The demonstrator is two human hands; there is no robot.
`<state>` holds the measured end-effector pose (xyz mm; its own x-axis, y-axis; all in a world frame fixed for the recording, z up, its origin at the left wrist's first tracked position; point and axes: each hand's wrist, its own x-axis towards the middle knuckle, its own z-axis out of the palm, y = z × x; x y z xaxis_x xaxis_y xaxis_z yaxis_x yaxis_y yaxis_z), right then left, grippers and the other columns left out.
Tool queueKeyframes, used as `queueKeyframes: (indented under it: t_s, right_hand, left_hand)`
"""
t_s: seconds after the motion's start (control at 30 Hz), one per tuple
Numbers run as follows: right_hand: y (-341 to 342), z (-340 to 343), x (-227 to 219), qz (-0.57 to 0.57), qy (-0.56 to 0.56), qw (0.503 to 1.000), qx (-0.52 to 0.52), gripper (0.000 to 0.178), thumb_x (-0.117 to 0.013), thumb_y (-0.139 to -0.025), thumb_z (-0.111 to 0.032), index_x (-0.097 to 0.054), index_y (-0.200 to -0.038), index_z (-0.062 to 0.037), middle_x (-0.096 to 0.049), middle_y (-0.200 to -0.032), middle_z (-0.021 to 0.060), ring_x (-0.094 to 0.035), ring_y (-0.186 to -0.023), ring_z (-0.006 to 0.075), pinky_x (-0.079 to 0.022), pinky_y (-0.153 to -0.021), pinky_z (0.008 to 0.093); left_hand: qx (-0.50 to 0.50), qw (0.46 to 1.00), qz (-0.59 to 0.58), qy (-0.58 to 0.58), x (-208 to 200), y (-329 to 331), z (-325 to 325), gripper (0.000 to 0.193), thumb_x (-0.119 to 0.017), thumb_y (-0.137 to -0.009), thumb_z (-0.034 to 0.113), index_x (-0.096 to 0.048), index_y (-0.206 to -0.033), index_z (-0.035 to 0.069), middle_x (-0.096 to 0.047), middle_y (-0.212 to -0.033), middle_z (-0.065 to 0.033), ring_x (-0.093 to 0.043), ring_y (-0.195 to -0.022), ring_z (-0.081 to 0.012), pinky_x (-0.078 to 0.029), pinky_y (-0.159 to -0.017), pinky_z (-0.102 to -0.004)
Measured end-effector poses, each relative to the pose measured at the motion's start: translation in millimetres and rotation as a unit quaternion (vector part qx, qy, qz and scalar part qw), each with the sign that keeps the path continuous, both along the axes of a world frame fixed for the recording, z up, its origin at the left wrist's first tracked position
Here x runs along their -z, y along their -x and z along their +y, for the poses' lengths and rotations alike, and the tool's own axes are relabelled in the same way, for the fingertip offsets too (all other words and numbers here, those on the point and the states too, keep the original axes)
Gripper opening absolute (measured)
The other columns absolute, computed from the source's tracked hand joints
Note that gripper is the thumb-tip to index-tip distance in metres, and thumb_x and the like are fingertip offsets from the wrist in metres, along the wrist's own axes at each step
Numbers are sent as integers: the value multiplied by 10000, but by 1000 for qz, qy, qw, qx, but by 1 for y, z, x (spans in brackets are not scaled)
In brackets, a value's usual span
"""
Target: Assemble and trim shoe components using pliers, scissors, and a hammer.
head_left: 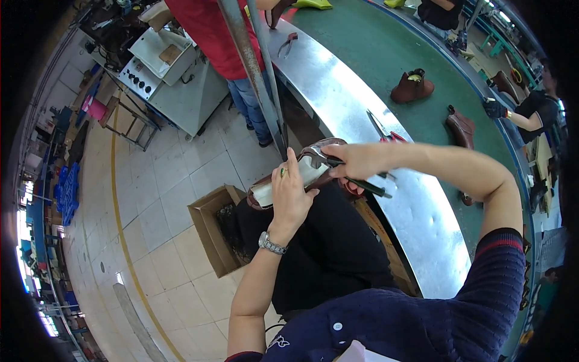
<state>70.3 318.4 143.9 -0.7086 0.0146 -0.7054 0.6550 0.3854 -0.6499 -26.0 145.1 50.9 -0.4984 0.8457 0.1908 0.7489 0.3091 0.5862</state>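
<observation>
Above my lap lies a brown leather boot (258,200) with a white surface (315,175) showing along it, perhaps its lining or a last. My left hand (289,196), a watch on its wrist, is closed around the boot's near part, with fingers lying over the white surface. At the boot's far end, my right hand (356,160) grips a dark-handled tool (375,189) that looks like pliers; its working end meets the leather, partly hidden by my fingers. Red-handled scissors (381,127) rest on the metal bench just beyond my right forearm.
A shiny metal ledge (422,211) runs along a green conveyor belt (362,42) carrying brown boots (412,88). Red-handled pliers (289,42) lie farther up the ledge. An open cardboard box (208,226) stands left of my legs. A metal post (250,60) and a red-shirted person (205,36) are ahead.
</observation>
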Motion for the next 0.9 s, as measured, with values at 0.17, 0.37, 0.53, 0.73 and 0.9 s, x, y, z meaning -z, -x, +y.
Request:
queueKeyframes:
  t_s: [0.17,0.37,0.53,0.73,0.9]
  right_hand:
    - [-37,-16,26,120,-106,987,19,494,-487,-1011,-191,-289,-1431,-22,-612,-667,97,-642,-570,224,-514,-520,343]
    - [-43,-11,41,254,-234,937,-52,479,-524,-989,-184,-352,-1410,-31,-590,-582,152,-630,-557,315,-478,-516,397]
    - [-16,8,-12,165,-358,887,-239,500,-573,-937,-174,-396,-1386,-41,-615,-671,246,-618,-636,437,-477,-599,482]
    - [-6,-12,29,215,-387,893,-81,546,-532,-960,-168,-319,-1455,-76,-627,-735,253,-647,-676,387,-501,-616,447]
    - [-6,-7,6,277,-280,919,9,544,-535,-959,-195,-323,-1450,-92,-628,-668,208,-642,-607,364,-503,-611,443]
  left_hand:
    - [18,999,18,-41,6,-4,0,805,-825,-618,44,-450,-1320,-83,-545,-1268,-208,-486,-1218,-346,-343,-1068,-436]
    - [16,995,69,-71,11,-5,-6,790,-834,-625,102,-481,-1311,-66,-568,-1270,-199,-517,-1202,-341,-371,-1054,-432]
    - [54,979,180,-83,25,1,-8,715,-778,-705,164,-476,-1298,-99,-541,-1260,-263,-501,-1189,-398,-378,-1049,-464]
    - [45,972,223,-57,26,-1,-4,690,-734,-763,197,-458,-1312,-118,-512,-1301,-279,-493,-1193,-416,-372,-1053,-471]
    - [34,973,218,-66,27,-2,-5,686,-736,-758,191,-464,-1306,-120,-512,-1301,-284,-493,-1203,-415,-373,-1052,-470]
